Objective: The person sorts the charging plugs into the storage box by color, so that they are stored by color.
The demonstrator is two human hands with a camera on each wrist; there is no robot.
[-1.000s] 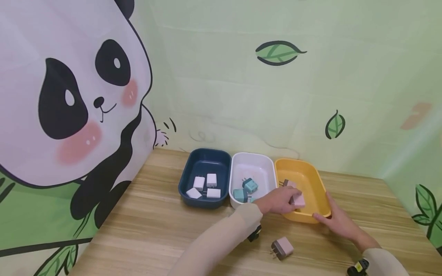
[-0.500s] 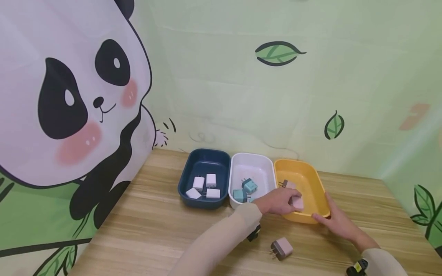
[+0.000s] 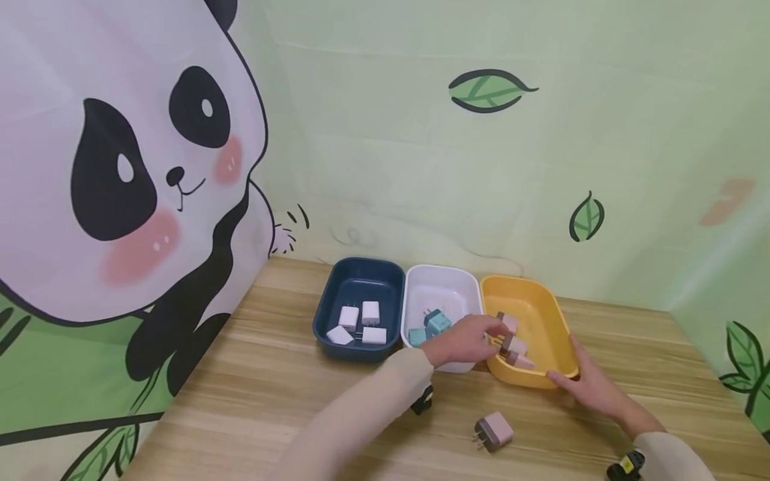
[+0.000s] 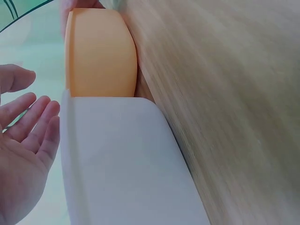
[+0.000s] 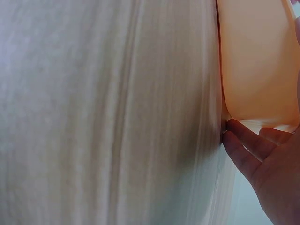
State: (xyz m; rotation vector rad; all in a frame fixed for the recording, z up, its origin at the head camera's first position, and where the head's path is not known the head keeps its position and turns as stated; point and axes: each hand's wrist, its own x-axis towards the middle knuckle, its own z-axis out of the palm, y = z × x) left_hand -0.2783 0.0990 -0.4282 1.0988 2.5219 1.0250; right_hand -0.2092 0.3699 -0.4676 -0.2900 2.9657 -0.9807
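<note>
In the head view, my left hand (image 3: 464,341) hovers over the near corner of the yellow bin (image 3: 544,327), beside the white bin. The left wrist view shows its fingers (image 4: 33,119) loosely spread, holding nothing. Pink-and-brown plug adapters (image 3: 515,346) lie together inside the yellow bin, just past my fingertips. My right hand (image 3: 592,384) holds that bin's near right corner, thumb at the front rim and fingers along the outer side. Another pink-and-brown plug adapter (image 3: 494,431) lies on the table, prongs pointing left.
The white bin (image 3: 442,277) contains teal plug adapters (image 3: 438,323), partly hidden by my left arm. Left of it, a navy bin (image 3: 361,274) holds several white plug adapters (image 3: 370,311). All three bins stand in a row on the wooden table (image 3: 252,394), before a printed backdrop.
My left hand has let go of a pink plug adapter inside the yellow bin and drawn back to the left. The right hand stays on the bin's corner.
</note>
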